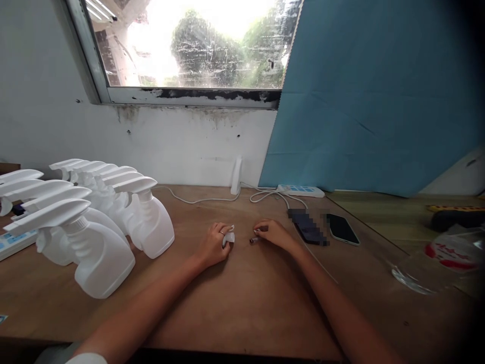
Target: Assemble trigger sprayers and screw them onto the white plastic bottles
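Two hands at a small tube

The tube (pixel 253 240) lies on the table (pixel 242 303), between the hands. Just right of it, the right hand (pixel 272 232) has bent fingers; whether they grip it, I cannot tell. Left of it, the left hand (pixel 217 243) curls its fingers around a white piece (pixel 229 237). Farther right of the tube are two phones (pixel 343 229); well left, white spray bottles (pixel 102 258); behind it, a cable (pixel 193 201).

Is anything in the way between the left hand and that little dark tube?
Nothing visible stands between the left hand and the little dark tube. The white bottles are off to the left, and the right hand is on the tube's other side.
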The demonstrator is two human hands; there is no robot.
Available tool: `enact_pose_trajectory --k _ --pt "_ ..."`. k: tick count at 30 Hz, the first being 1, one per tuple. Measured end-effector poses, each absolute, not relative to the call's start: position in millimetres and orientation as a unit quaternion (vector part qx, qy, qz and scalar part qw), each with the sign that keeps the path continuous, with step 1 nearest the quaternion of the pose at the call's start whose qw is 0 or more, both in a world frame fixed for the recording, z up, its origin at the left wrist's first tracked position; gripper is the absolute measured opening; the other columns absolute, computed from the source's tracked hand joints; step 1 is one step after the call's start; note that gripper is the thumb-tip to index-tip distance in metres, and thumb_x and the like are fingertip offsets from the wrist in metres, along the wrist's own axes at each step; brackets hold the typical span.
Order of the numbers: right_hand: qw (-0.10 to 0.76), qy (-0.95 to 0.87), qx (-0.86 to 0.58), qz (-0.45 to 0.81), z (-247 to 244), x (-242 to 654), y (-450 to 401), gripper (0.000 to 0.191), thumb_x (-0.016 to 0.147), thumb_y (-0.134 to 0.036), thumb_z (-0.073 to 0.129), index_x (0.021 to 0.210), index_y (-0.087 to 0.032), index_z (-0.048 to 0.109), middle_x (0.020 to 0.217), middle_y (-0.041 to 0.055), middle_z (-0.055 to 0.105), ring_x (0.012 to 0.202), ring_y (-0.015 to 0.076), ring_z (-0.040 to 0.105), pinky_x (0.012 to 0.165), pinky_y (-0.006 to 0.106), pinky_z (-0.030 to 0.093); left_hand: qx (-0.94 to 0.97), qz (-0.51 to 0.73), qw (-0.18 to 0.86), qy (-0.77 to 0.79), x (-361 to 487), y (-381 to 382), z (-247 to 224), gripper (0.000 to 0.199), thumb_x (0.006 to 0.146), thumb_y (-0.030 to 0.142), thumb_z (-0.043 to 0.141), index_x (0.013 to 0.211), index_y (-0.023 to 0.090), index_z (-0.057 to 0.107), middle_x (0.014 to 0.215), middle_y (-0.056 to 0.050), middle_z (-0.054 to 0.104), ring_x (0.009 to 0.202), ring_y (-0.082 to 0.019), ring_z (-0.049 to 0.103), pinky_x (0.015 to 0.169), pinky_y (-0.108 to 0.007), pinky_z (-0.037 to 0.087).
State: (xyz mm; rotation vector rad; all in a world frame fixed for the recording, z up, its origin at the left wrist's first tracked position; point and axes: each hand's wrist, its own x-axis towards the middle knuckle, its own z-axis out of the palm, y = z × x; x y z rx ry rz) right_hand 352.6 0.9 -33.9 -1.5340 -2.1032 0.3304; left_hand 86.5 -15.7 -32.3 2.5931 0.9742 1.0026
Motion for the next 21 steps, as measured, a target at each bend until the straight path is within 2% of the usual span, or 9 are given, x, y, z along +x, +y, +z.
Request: enact_pose_trajectory --k 3,7,10,13,17,21 --pt "0.266 -0.763 -0.57 0.146 -35 356 0 0.012 0.073 -0.019 0.059 0.076 -0.017 0.07 0.078 0.0037 0.07 0.07 0.0169 0.063 0.065 0.025 0.046 0.873 0.34 0.122 0.327 85 -16 -34 0.037 0.076 0.016 0.057 0.113 0.019 0.062 0.112 -0.01 0.057 0.107 -0.024 0.052 0.093 -0.038 0.045" --pt "0.306 -0.739 -0.583 0.145 -38 349 -2 0.016 0.073 -0.02 0.058 0.085 -0.015 0.066 0.07 0.0014 0.064 0.063 0.0153 0.059 0.059 0.025 0.044 0.839 0.386 0.21 0.321 87 -11 -35 0.032 0.075 0.016 0.061 0.108 0.018 0.063 0.109 -0.009 0.059 0.1 -0.021 0.057 0.087 -0.033 0.048" --pt "0.334 -0.727 -0.585 0.132 -39 335 -4 0.011 0.077 -0.025 0.057 0.078 -0.017 0.064 0.067 0.0007 0.061 0.063 0.0154 0.057 0.06 0.026 0.044 0.791 0.422 0.298 0.328 87 -5 -36 0.027 0.074 0.018 0.065 0.101 0.017 0.064 0.103 -0.007 0.062 0.092 -0.018 0.06 0.077 -0.028 0.05" --pt "0.379 -0.722 -0.57 0.094 -37 314 -9 0.017 0.083 -0.031 0.056 0.075 -0.018 0.063 0.071 0.0026 0.063 0.066 0.0172 0.057 0.064 0.029 0.045 0.743 0.426 0.383 0.348 87 0 -37 0.026 0.072 0.019 0.068 0.097 0.015 0.063 0.097 -0.007 0.066 0.09 -0.017 0.063 0.075 -0.026 0.05" --pt "0.465 -0.753 -0.465 0.022 -32 289 -19 0.015 0.089 -0.028 0.054 0.086 -0.02 0.066 0.083 0.005 0.067 0.078 0.0189 0.06 0.075 0.032 0.047 0.716 0.423 0.434 0.346 87 3 -41 0.031 0.071 0.021 0.07 0.099 0.015 0.06 0.097 -0.008 0.068 0.089 -0.018 0.065 0.078 -0.028 0.051" --pt "0.434 -0.806 -0.399 -0.055 -28 275 -29 0.02 0.092 -0.019 0.049 0.1 -0.021 0.067 0.091 0.0069 0.066 0.086 0.0199 0.06 0.08 0.035 0.046 0.715 0.419 0.454 0.326 87 4 -44 0.033 0.072 0.023 0.07 0.101 0.014 0.057 0.094 -0.007 0.069 0.086 -0.018 0.066 0.079 -0.029 0.051"
